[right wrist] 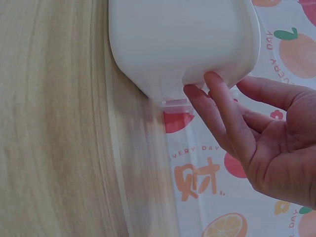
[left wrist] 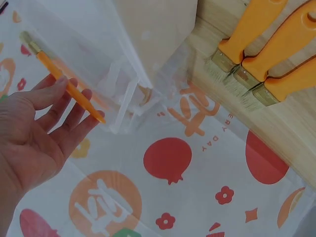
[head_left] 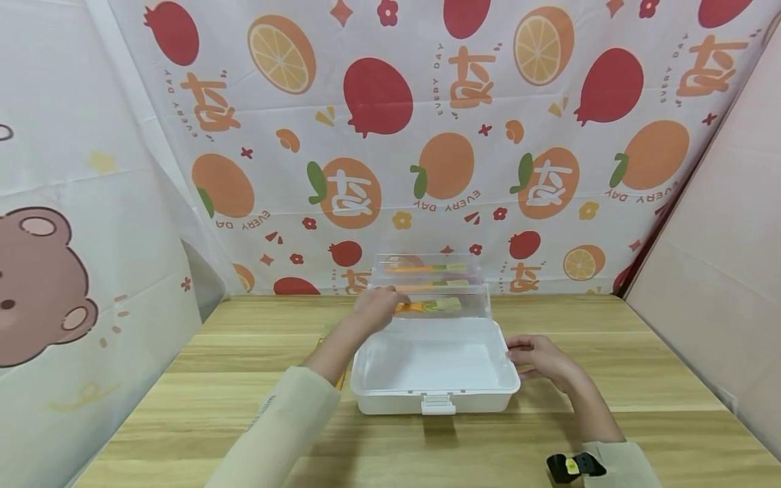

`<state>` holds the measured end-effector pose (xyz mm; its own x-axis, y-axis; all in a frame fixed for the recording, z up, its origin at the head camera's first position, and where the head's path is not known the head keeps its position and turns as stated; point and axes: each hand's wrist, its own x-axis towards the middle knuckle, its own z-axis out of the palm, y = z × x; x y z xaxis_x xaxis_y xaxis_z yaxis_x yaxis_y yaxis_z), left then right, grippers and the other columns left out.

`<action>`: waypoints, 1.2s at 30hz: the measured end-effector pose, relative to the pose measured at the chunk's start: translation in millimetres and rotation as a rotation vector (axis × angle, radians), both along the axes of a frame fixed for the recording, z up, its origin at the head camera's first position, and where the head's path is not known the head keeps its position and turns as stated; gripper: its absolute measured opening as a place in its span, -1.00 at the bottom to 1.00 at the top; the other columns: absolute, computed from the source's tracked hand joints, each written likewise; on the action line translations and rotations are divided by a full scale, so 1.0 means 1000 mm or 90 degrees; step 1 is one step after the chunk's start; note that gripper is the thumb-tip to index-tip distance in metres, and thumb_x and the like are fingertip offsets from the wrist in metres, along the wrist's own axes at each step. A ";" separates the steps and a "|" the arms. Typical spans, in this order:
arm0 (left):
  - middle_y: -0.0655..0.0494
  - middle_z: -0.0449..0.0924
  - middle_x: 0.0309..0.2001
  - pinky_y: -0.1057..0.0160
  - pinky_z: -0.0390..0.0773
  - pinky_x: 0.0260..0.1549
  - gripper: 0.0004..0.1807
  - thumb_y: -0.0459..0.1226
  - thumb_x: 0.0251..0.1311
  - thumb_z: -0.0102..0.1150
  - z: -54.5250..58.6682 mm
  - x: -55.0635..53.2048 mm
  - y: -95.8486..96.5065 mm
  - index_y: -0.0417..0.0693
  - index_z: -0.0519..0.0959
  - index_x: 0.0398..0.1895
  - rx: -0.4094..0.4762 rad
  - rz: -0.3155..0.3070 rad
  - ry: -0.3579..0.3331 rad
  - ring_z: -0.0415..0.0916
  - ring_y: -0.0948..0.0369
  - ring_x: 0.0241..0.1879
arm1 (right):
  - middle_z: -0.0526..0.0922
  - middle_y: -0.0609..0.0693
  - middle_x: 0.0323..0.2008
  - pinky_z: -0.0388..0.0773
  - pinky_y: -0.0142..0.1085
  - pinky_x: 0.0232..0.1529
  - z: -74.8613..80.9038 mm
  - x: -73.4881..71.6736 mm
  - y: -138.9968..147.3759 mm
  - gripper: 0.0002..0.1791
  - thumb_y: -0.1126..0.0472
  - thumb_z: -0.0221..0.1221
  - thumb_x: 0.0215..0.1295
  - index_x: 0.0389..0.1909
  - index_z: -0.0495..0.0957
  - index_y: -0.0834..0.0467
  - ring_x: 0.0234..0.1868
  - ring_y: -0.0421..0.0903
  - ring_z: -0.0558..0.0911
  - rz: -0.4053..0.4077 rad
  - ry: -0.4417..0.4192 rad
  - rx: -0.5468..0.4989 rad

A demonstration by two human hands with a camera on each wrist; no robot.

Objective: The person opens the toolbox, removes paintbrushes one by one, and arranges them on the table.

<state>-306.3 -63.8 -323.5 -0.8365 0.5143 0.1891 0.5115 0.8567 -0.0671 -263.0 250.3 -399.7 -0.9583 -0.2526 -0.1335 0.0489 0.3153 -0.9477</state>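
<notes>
A white lidded storage box (head_left: 435, 404) stands open on the table, with clear tiered trays (head_left: 482, 301) raised at its back. My left hand (head_left: 379, 308) pinches a flat paintbrush (head_left: 415, 307) with an orange handle and pale bristles, held level at the front of the lowest raised tray. In the left wrist view, thumb and fingertips lie along the paintbrush's handle (left wrist: 81, 98). Orange and pale brush shapes also show in the trays above. My right hand (head_left: 545, 359) rests its extended fingertips (right wrist: 213, 79) against the box's right side wall.
Three more orange-handled brushes (left wrist: 252, 64) lie side by side on the wooden table (left wrist: 207, 29), left of the box and partly behind the left forearm. A fruit-print cloth (head_left: 396, 169) hangs right behind the box. A black strap (head_left: 576, 468) sits by the right sleeve.
</notes>
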 end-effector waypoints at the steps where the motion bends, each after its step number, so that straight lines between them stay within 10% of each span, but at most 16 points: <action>1: 0.07 0.59 -0.22 0.34 0.31 -0.70 -0.58 -0.54 0.12 0.08 0.001 0.001 -0.001 0.11 0.62 -0.06 0.000 0.004 -0.007 0.45 0.18 -0.43 | 0.54 0.17 -0.13 0.56 -0.11 -0.27 0.000 0.000 0.000 -0.57 0.29 0.07 0.27 0.07 0.33 0.49 -0.12 0.01 0.54 0.000 0.000 0.000; 14: 0.11 0.56 -0.29 0.36 0.26 -0.72 -0.61 -0.43 0.05 0.25 0.010 0.022 -0.019 0.15 0.61 -0.06 -0.033 0.032 0.008 0.34 0.23 -0.56 | 0.54 0.17 -0.12 0.56 -0.11 -0.27 -0.001 0.000 0.000 -0.56 0.29 0.08 0.27 0.07 0.33 0.49 -0.12 0.02 0.54 0.003 -0.003 -0.004; 36: 0.07 0.60 -0.19 0.38 0.16 -0.78 -0.64 -0.45 0.01 0.27 0.012 0.052 -0.063 0.09 0.64 -0.12 0.083 0.071 0.000 0.48 0.16 -0.37 | 0.54 0.17 -0.12 0.56 -0.11 -0.27 0.000 0.002 0.001 -0.56 0.28 0.09 0.26 0.07 0.34 0.49 -0.12 0.01 0.54 0.003 0.004 -0.001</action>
<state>-254.5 -126.4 -311.1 -0.8866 0.3902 0.2484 0.4134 0.9093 0.0473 -260.9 251.2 -399.7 -0.9581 -0.2566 -0.1274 0.0419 0.3145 -0.9483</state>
